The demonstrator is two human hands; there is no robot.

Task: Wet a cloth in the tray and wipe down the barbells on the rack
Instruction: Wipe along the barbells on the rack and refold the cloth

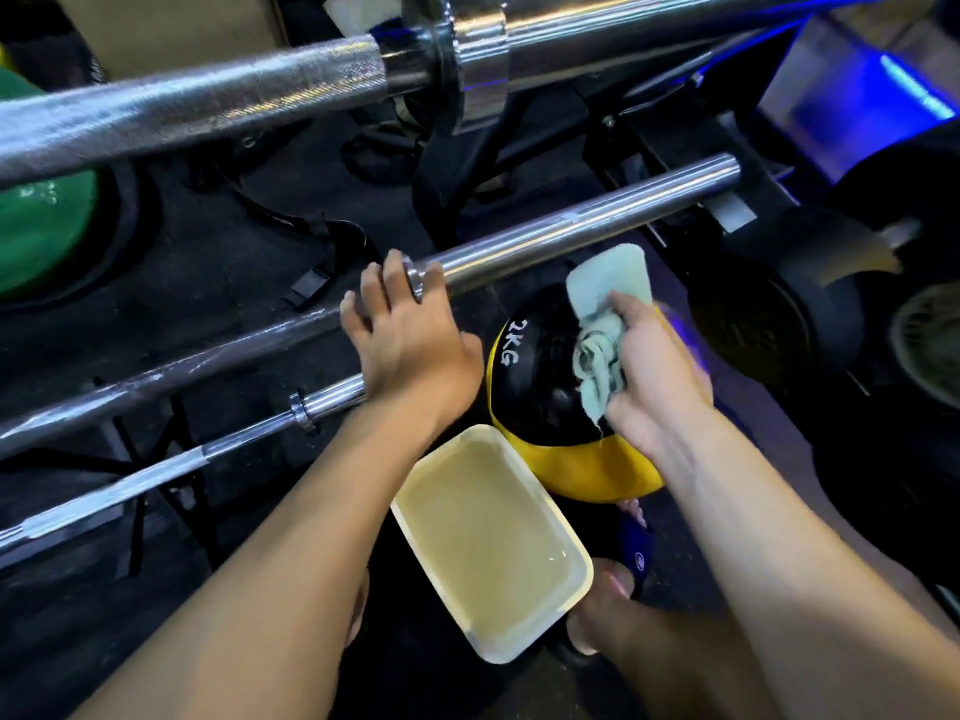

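Several steel barbells lie across the rack. My left hand grips the middle barbell at the collar where its smooth sleeve begins. A lower, thinner barbell passes under my left wrist. The thick knurled top barbell runs across the upper view. My right hand holds a bunched pale green cloth, lifted to the right of the middle bar and apart from it. A cream tray holding cloudy water sits on the floor below, between my arms.
A black and yellow 2 kg ball lies just behind the tray. A pale green rectangular pad or lid sits above the cloth. Black weight plates stand right, a green plate left. My sandalled foot is beside the tray.
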